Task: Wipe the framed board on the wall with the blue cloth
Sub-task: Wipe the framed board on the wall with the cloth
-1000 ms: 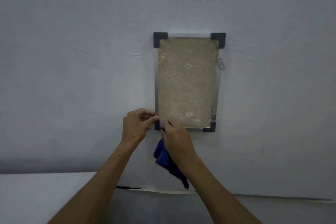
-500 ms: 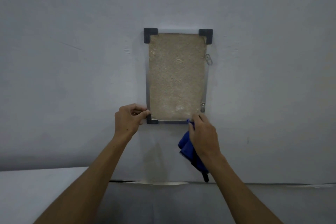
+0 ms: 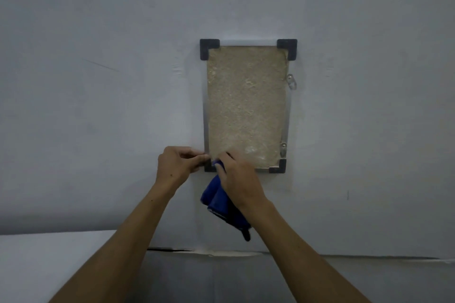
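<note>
A framed board (image 3: 246, 106) hangs upright on the wall, with a tan speckled face, a thin metal rim and black corner caps. My left hand (image 3: 178, 165) pinches the frame at its lower left corner. My right hand (image 3: 237, 179) presses the blue cloth (image 3: 222, 206) against the bottom edge of the frame, close to that same corner. Most of the cloth hangs down below my right hand. The lower left corner cap is partly hidden by my fingers.
The pale grey wall (image 3: 98, 81) surrounds the board. Two small metal hangers (image 3: 291, 81) sit on the frame's right side. A white ledge (image 3: 49, 253) lies at the lower left, and a seam with a dark gap (image 3: 170, 250) runs along the wall's base.
My right hand with the cloth slid from the frame's lower left corner to the lower right and is back near the lower left. My left hand has kept its hold on the corner.
</note>
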Available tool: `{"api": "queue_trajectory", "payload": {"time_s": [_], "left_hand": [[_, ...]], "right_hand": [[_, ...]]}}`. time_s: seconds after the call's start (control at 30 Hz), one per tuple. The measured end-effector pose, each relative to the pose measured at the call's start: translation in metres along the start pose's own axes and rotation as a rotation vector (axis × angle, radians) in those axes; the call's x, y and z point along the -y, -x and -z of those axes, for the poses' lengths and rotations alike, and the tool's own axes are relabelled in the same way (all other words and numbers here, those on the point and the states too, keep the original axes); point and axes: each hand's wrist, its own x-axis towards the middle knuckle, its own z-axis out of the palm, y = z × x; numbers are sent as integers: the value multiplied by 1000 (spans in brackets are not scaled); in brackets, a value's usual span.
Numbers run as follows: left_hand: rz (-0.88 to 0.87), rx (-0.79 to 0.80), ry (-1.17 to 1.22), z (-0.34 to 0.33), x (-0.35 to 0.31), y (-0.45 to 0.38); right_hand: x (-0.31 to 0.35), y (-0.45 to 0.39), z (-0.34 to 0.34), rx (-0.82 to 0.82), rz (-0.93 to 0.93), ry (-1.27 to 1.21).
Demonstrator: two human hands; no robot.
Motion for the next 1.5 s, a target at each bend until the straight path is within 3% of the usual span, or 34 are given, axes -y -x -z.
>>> {"api": "queue_trajectory", "payload": {"time_s": [0.33,0.73,0.97,1.07,1.23,1.37,1.5], "left_hand": [[-48,8,-67,-1,2,-5],[-128,-40,-338,-4,-17,0],[-103,-52,-518,-1,-44,-2],[-259,-160,-514,1,-73,-8],[-707,-306,-637,2,-142,-33],[-896,-253,-861,-3,-187,-57],[-901,-132,-1003,-18,-194,-74]], "right_hand": [[-19,10,1,22,81,133],[-73,38,73,-66,-196,132],[-67,-9,120,-158,-116,101],[-62,-47,150,-236,-37,149],[-51,-97,190,-282,106,276],[-46,-122,206,-298,130,322],[-44,-124,198,-243,117,414]]}}
